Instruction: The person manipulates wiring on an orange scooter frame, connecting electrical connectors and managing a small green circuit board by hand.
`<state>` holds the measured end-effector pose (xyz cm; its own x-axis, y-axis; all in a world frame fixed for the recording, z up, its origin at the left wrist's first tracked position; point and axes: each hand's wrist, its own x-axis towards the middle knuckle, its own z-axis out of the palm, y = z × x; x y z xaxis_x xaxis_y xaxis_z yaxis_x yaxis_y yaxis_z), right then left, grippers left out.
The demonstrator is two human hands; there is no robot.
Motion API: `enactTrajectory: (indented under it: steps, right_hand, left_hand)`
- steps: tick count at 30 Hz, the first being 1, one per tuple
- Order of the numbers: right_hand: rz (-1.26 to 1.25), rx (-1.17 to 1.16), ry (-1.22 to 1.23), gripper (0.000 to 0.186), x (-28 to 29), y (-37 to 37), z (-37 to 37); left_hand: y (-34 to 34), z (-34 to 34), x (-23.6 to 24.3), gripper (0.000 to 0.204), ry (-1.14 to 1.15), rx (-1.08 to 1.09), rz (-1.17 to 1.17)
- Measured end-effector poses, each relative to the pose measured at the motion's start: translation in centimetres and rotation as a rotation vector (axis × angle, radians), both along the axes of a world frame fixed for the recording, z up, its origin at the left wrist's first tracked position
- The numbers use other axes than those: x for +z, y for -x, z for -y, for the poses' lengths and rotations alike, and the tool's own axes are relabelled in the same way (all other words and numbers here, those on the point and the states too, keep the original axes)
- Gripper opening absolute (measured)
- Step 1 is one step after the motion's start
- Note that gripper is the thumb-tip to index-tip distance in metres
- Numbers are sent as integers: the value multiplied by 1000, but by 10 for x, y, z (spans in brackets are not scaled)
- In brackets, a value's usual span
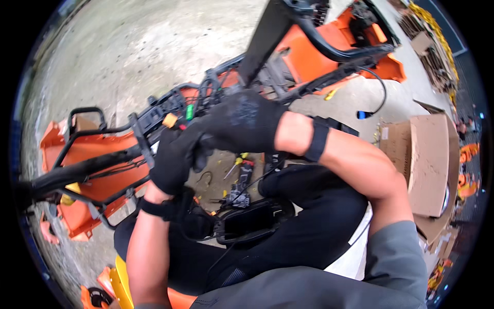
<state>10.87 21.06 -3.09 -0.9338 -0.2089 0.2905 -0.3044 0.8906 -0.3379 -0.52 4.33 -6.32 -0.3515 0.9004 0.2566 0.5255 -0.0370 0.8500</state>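
Here, my left hand (173,160) and right hand (244,121) meet near a green piece (190,112). I can't tell whether they grip.

- We have our gloved left hand (172,164) and gloved right hand (244,119) together over a black frame (92,166); any grip is hidden.
- Near them we see small orange (170,120) and green pieces (190,112).
- Beneath, we see a power tool (241,189).
- Rightward, we see a cardboard box (429,167).

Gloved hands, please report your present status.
Left hand and right hand together by black frame, hold unclear. Green piece just beyond. Cables crowd the frame; power tool on floor below.
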Motion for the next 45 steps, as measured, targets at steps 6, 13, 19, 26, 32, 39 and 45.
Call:
enactTrajectory:
  steps: [6,13,19,26,32,39,45]
  right_hand:
    - [-61,-89,15,18,1,1,4]
    - [-132,-191,256,24,-7,-10,-6]
    - [94,-217,614,26,9,-19,-6]
    - [53,-133,754,28,7,-23,-5]
    - [27,-135,754,29,5,-24,-7]
    - [93,-235,805,31,9,-19,-3]
    - [392,-334,1032,33,-1,-13,-16]
  left_hand:
    - [2,0,12,35,77,46,496]
    - [3,1,10,39,-32,88,716]
    - [7,4,10,40,-31,14,749]
    - [10,8,10,40,-43,-38,632]
    - [5,4,21,38,-67,-19,935]
    - [8,5,15,38,-57,-44,969]
    - [4,0,15,39,-88,-115,1095]
